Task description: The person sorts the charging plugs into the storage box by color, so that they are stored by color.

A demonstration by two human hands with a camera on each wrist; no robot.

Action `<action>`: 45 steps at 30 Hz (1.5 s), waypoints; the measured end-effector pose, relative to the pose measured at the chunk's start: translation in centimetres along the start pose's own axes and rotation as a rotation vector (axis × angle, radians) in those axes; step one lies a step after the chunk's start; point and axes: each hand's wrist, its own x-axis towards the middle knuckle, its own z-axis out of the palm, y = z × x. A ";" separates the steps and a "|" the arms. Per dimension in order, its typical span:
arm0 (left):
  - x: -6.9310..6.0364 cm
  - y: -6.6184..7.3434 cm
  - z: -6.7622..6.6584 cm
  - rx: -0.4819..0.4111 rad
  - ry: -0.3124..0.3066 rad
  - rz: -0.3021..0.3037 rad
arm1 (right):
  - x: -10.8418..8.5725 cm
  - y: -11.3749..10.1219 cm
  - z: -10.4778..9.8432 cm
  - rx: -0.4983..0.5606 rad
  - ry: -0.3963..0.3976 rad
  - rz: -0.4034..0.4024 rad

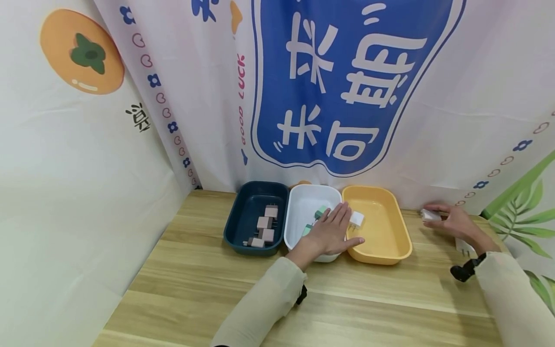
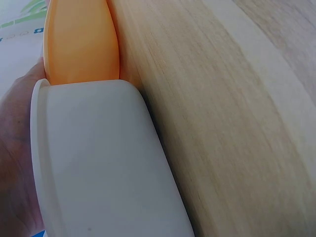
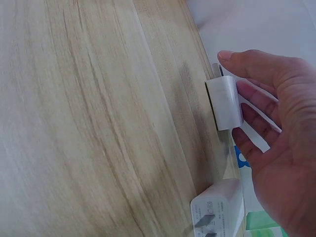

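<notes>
My left hand (image 1: pixel 331 233) lies flat over the right side of the white tray (image 1: pixel 291 205), fingers straight, thumb reaching across the rim of the yellow tray (image 1: pixel 383 235). Under and beside it, green plug chargers (image 1: pixel 320 212) show partly in the white tray. A white plug charger (image 1: pixel 357 219) sits in the yellow tray by the left fingertips. Far to the right, my right hand (image 1: pixel 460 224) holds another white charger (image 3: pixel 224 102) between thumb and fingers, its prongs near the thumb. Close to that wrist, a larger white charger (image 3: pixel 217 210) lies on the table.
A dark blue tray (image 1: pixel 231 231) on the left holds several pinkish-brown chargers (image 1: pixel 264 223). The three trays stand side by side on the wooden table (image 1: pixel 347 303). Behind them hangs a printed cloth (image 1: pixel 217 120), close to the table's back edge.
</notes>
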 end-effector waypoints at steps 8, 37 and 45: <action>0.4 0.0 0.2 -0.006 -0.014 -0.006 | -0.5 -0.1 0.0 0.036 0.014 -0.014; 0.0 0.0 -0.2 -0.003 -0.004 -0.006 | -0.6 0.7 0.4 -0.001 -0.018 0.024; 0.3 -0.2 0.3 -0.024 -0.008 0.001 | -0.7 0.9 0.5 -0.015 -0.018 -0.003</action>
